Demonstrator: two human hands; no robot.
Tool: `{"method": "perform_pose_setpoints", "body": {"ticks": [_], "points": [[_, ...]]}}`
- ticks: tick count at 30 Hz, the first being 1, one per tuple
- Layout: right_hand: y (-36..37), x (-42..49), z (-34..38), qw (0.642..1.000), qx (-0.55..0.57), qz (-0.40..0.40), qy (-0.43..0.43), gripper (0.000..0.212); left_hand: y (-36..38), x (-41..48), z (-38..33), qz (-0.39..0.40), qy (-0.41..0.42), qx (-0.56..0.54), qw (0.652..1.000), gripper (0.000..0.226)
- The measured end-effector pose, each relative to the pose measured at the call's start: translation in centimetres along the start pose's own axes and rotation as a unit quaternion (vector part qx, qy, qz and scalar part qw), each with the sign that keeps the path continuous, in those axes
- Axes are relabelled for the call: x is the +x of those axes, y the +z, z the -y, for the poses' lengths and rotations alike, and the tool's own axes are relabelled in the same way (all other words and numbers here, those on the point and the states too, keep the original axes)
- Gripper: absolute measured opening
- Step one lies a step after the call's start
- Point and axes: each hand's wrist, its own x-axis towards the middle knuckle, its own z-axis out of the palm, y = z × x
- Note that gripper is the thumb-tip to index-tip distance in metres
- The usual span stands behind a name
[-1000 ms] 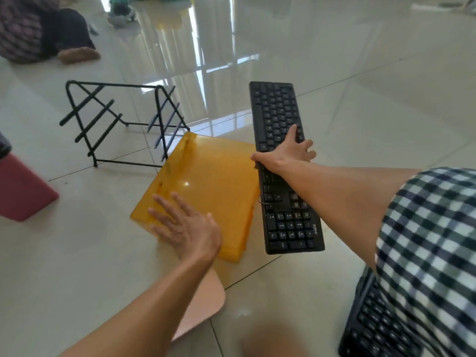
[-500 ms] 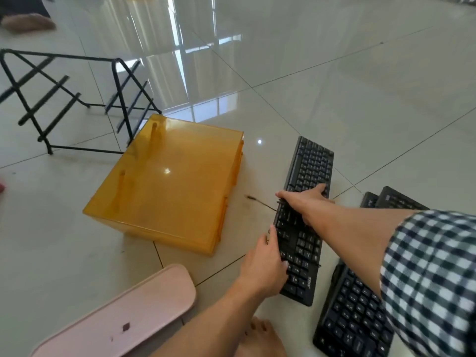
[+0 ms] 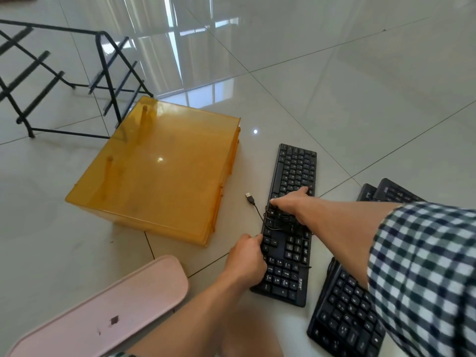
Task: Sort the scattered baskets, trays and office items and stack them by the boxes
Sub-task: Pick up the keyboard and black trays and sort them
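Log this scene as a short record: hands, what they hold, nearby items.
left hand: grips keyboard by its left edge
right hand: lies across keyboard, over coiled cable; grip unclear
orange tray: flat side up, left of keyboard, apart from it
pink tray: near left, on floor
rack: behind orange tray
other keyboards: right of held keyboard

The one wide-angle view, worn on the head, looks forward and steeply down along both forearms at the tiled floor (image 3: 334, 78), close above the left hand (image 3: 246, 261), right hand (image 3: 288, 202) and keyboard (image 3: 293, 173), with the orange tray (image 3: 159, 176) near mid-frame left.
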Motion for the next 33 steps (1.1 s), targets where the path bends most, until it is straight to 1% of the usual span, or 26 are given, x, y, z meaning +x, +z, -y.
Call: {"method": "perform_pose_setpoints", "body": {"ticks": [1, 2, 3, 4, 5, 6, 7, 8, 9, 10, 11, 12, 13, 14, 15, 16, 17, 18, 19, 20, 21, 22, 25, 28, 30, 33], "points": [[1.7, -0.9, -1.4, 0.992, -0.078, 0.017, -0.1, 0.101, -0.1, -0.1, 0.0, -0.009, -0.003, 0.006, 1.0, 0.056], [3.4, -1.3, -2.3, 0.986, -0.085, 0.006, -0.141, 0.091, -0.4, -0.3, 0.0, -0.018, -0.01, 0.0, 1.0, 0.054], [7.0, -2.8, -2.6, 0.983, -0.061, 0.023, -0.173, 0.092, -0.9, -0.5, 0.0, -0.023, -0.023, -0.011, 0.999, 0.053], [11.1, -5.3, -3.5, 0.978, -0.04, 0.066, -0.195, 0.092, -1.4, -0.6, -0.1, -0.03, -0.036, -0.026, 0.999, 0.053], [13.9, -7.1, -5.0, 0.973, -0.044, 0.088, -0.207, 0.082, -2.1, -0.8, -0.2, -0.033, -0.054, -0.047, 0.997, 0.055], [15.7, -8.3, -5.9, 0.96, -0.091, 0.104, -0.245, 0.068, -2.8, -1.0, -0.3, -0.04, -0.072, -0.071, 0.994, 0.056], [15.7, -8.8, -6.1, 0.937, -0.157, 0.117, -0.289, 0.059, -3.6, -1.4, -0.4, -0.047, -0.092, -0.099, 0.99, 0.057], [16.1, -8.6, -6.7, 0.91, -0.211, 0.114, -0.339, 0.054, -4.4, -1.7, -0.5, -0.059, -0.113, -0.137, 0.982, 0.059], [15.8, -9.5, -6.7, 0.891, -0.23, 0.074, -0.384, 0.05, -5.2, -2.3, -0.7, -0.068, -0.146, -0.206, 0.965, 0.062], [14.8, -9.8, -5.0, 0.889, -0.202, -0.009, -0.411, 0.046, -6.1, -2.9, -0.9, -0.066, -0.186, -0.299, 0.934, 0.067], [13.1, -10.1, -2.6, 0.892, -0.132, -0.08, -0.425, 0.039, -6.9, -3.5, -1.3, -0.05, -0.221, -0.396, 0.89, 0.073], [10.0, -10.0, 1.0, 0.925, 0.02, -0.109, -0.364, 0.029, -7.7, -4.0, -1.6, -0.033, -0.242, -0.474, 0.846, 0.08], [7.0, -10.3, 5.4, 0.897, 0.116, -0.12, -0.41, 0.03, -8.5, -4.5, -2.0, -0.016, -0.257, -0.531, 0.807, 0.086], [5.2, -8.6, 9.4, 0.831, 0.137, -0.242, -0.481, 0.026, -9.2, -4.9, -2.2, -0.003, -0.271, -0.58, 0.768, 0.093], [1.7, -6.3, 13.4, 0.845, 0.18, -0.304, -0.4, 0.045, -9.8, -5.2, -2.4, 0.005, -0.29, -0.619, 0.73, 0.099], [-0.9, -4.7, 16.0, 0.909, 0.203, -0.241, -0.271, 0.076, -10.2, -5.6, -2.6, 0.007, -0.314, -0.647, 0.694, 0.102], [-2.0, -2.1, 17.8, 0.943, 0.205, -0.186, -0.185, 0.078, -10.4, -5.9, -2.7, -0.001, -0.335, -0.665, 0.668, 0.101], [-1.5, -0.4, 18.8, 0.955, 0.179, -0.165, -0.169, 0.082, -10.6, -6.3, -2.7, -0.018, -0.344, -0.676, 0.651, 0.092], [-1.0, 0.2, 19.5, 0.958, 0.151, -0.164, -0.18, 0.084, -10.9, -6.6, -2.6, -0.042, -0.339, -0.684, 0.645, 0.075], [-0.3, 0.4, 19.8, 0.959, 0.113, -0.169, -0.195, 0.086, -11.2, -6.9, -2.4, -0.067, -0.327, -0.686, 0.646, 0.056], [0.3, 0.6, 20.1, 0.959, 0.067, -0.178, -0.209, 0.086, -11.6, -7.0, -2.1, -0.089, -0.316, -0.689, 0.646, 0.044], [0.4, 0.7, 20.7, 0.96, 0.021, -0.185, -0.21, 0.083, -12.0, -7.1, -1.6, -0.104, -0.314, -0.691, 0.643, 0.04], [1.2, 0.2, 21.6, 0.962, -0.074, -0.182, -0.191, 0.073, -13.5, -7.6, 0.6, -0.14, -0.338, -0.689, 0.626, 0.037], [2.2, -0.4, 22.0, 0.95, -0.157, -0.212, -0.17, 0.058, -15.1, -8.8, 3.2, -0.173, -0.347, -0.685, 0.616, 0.036], [2.3, -0.8, 22.4, 0.944, -0.182, -0.217, -0.167, 0.056, -16.5, -9.8, 5.3, -0.206, -0.348, -0.679, 0.613, 0.036], [2.9, -1.4, 23.2, 0.939, -0.199, -0.201, -0.197, 0.057, -19.1, -11.3, 9.3, -0.256, -0.36, -0.658, 0.61, 0.037]]}}
